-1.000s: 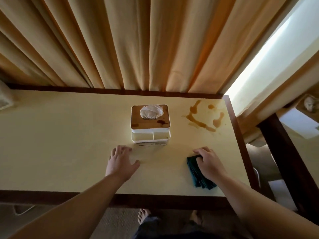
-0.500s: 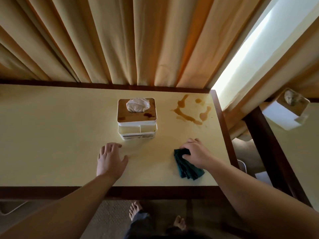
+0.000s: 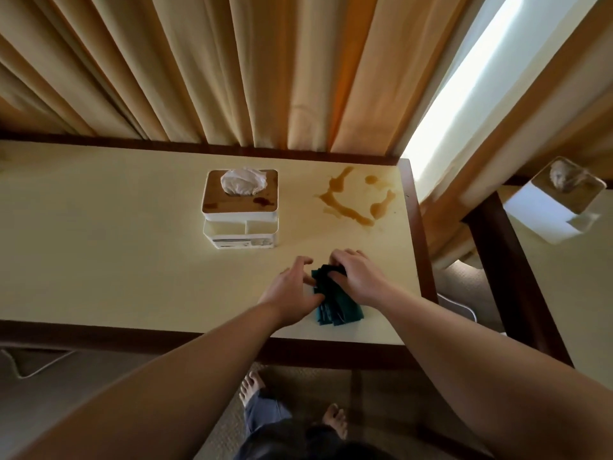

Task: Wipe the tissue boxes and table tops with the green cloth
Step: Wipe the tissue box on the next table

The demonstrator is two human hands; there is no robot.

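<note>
A folded dark green cloth (image 3: 338, 305) lies near the front right of the cream table top (image 3: 116, 254). My right hand (image 3: 356, 277) presses on its far end with fingers curled over it. My left hand (image 3: 293, 290) touches the cloth's left edge, fingers spread. Behind them stands a white tissue box (image 3: 240, 210) with a wooden lid, a tissue poking out and a dark spot on the lid. A brown spill (image 3: 355, 200) streaks the table's far right corner. A second tissue box (image 3: 554, 204) stands on the neighbouring table at the right.
Beige curtains (image 3: 232, 71) hang right behind the table. The table has a dark wooden rim (image 3: 419, 227). A narrow gap separates it from the second table (image 3: 570, 293) on the right. My bare feet (image 3: 252, 390) stand on carpet below the front edge.
My left hand has slid right from the bare table top to the cloth's left edge. My right hand stays on the cloth. The view has shifted slightly.
</note>
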